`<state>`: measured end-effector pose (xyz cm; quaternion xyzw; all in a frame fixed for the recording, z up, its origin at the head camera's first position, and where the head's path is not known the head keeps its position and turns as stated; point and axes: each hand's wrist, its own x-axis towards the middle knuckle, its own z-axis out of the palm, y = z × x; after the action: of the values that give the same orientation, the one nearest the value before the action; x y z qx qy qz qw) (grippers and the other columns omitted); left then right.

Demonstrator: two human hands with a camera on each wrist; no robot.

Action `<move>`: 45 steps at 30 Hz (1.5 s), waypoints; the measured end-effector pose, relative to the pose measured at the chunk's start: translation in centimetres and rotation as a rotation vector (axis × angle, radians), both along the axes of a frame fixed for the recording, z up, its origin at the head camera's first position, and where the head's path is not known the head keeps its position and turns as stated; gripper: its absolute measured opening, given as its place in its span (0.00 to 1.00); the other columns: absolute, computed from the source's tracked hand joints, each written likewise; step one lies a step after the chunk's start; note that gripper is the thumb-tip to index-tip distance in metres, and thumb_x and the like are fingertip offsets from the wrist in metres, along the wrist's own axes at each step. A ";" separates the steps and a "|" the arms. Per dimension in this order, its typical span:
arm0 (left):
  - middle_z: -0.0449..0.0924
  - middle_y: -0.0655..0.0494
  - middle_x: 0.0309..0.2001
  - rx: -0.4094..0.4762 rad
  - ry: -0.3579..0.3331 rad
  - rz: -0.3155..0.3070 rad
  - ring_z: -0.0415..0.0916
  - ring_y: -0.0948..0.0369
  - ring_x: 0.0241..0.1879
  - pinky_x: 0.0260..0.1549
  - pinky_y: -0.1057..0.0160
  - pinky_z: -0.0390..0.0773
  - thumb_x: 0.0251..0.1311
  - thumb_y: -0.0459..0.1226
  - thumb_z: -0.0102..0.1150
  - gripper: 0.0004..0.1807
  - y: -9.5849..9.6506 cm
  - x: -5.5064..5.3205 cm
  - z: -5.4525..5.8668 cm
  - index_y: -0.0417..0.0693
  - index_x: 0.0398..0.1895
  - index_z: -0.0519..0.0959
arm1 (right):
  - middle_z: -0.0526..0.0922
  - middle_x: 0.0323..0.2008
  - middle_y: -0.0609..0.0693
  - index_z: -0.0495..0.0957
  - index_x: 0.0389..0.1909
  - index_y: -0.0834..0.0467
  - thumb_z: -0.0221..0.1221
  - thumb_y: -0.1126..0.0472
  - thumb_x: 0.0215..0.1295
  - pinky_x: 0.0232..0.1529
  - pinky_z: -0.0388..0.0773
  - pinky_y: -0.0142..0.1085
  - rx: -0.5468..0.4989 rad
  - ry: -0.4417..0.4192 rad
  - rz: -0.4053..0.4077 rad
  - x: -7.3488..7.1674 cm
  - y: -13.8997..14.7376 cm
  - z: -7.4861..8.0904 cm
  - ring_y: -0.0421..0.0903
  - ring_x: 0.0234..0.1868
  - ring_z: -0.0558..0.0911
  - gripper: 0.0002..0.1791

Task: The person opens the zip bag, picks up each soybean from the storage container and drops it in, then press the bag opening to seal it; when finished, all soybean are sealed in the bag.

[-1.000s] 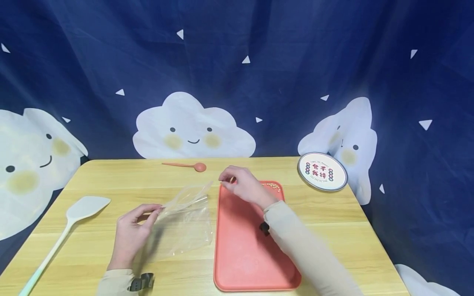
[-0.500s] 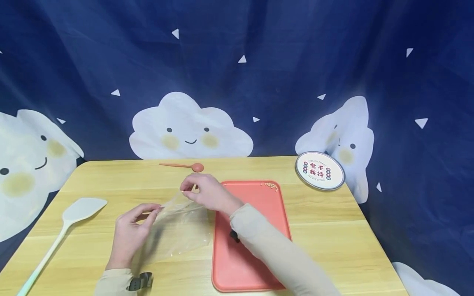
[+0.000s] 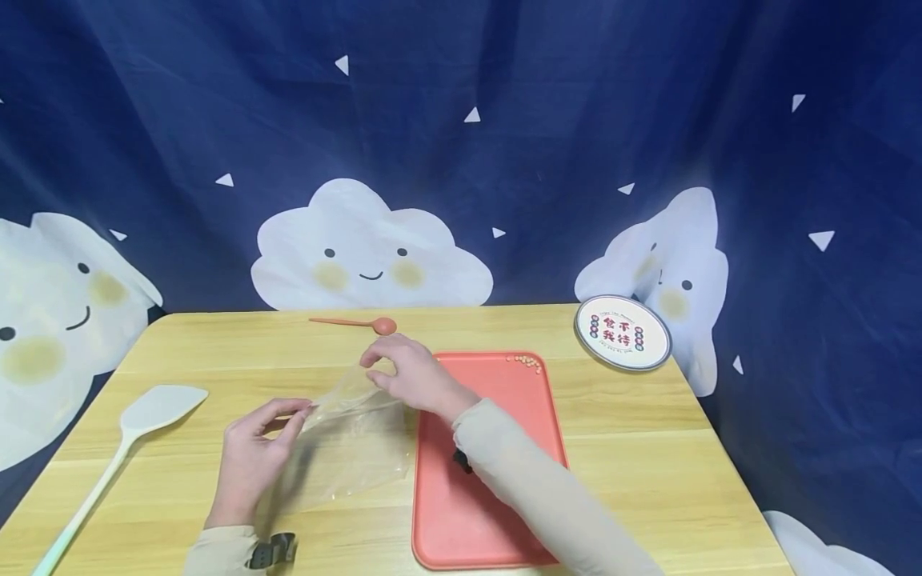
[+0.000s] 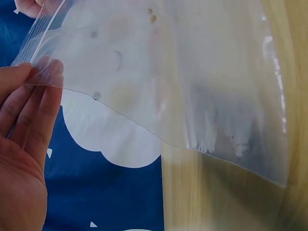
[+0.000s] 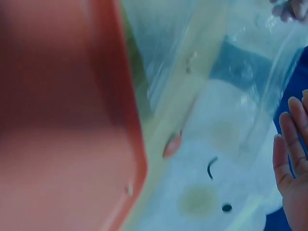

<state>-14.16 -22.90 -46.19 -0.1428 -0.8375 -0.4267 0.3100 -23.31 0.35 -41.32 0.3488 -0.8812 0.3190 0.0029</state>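
Observation:
My left hand (image 3: pixel 252 456) pinches the top corner of a clear zip bag (image 3: pixel 363 452) by its zip edge; the left wrist view shows thumb and fingers on that corner (image 4: pixel 36 74). A few small yellowish beans (image 4: pixel 152 18) show through the plastic. My right hand (image 3: pixel 418 380) is over the bag's far upper end, thumb and fingers parted. In the right wrist view its fingers (image 5: pixel 293 137) are extended beside the bag, with nothing between them. More beans (image 3: pixel 529 362) lie in the far right corner of the red tray (image 3: pixel 483 512).
An orange-red spoon (image 3: pixel 385 326) lies at the table's back edge. A white spatula (image 3: pixel 162 406) with a pale green handle is on the left. An oval plate with red characters (image 3: pixel 623 332) sits at the back right. A dark blue cloud-print curtain (image 3: pixel 547 160) hangs behind.
My right hand has moved left from over the tray to the bag's mouth, and its pinched fingers have since parted. The left hand keeps its hold on the bag.

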 end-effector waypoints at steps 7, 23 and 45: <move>0.86 0.52 0.32 -0.011 -0.003 0.016 0.78 0.78 0.36 0.34 0.81 0.78 0.47 0.17 0.68 0.13 -0.2 0.0 -0.1 0.41 0.31 0.86 | 0.81 0.41 0.43 0.82 0.44 0.56 0.63 0.63 0.65 0.51 0.76 0.31 -0.097 0.040 -0.035 -0.9 4.3 0.9 0.40 0.47 0.79 0.07; 0.86 0.53 0.34 0.000 -0.046 0.032 0.78 0.78 0.36 0.34 0.80 0.78 0.49 0.19 0.68 0.11 -0.1 0.0 -0.2 0.41 0.31 0.85 | 0.82 0.35 0.48 0.83 0.39 0.61 0.65 0.67 0.60 0.46 0.80 0.43 0.193 0.038 -0.191 -3.9 16.8 -2.1 0.47 0.39 0.81 0.06; 0.86 0.50 0.33 0.014 -0.037 0.030 0.78 0.78 0.34 0.33 0.80 0.78 0.49 0.18 0.68 0.12 0.0 0.1 -0.1 0.41 0.31 0.86 | 0.78 0.33 0.50 0.84 0.35 0.58 0.63 0.69 0.60 0.42 0.81 0.45 0.478 0.152 -0.150 -4.9 17.6 -5.5 0.52 0.38 0.81 0.05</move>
<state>-14.04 -22.88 -46.33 -0.1201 -0.8422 -0.4305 0.3016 -28.20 17.97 -46.87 0.2962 -0.9522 0.0737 0.0104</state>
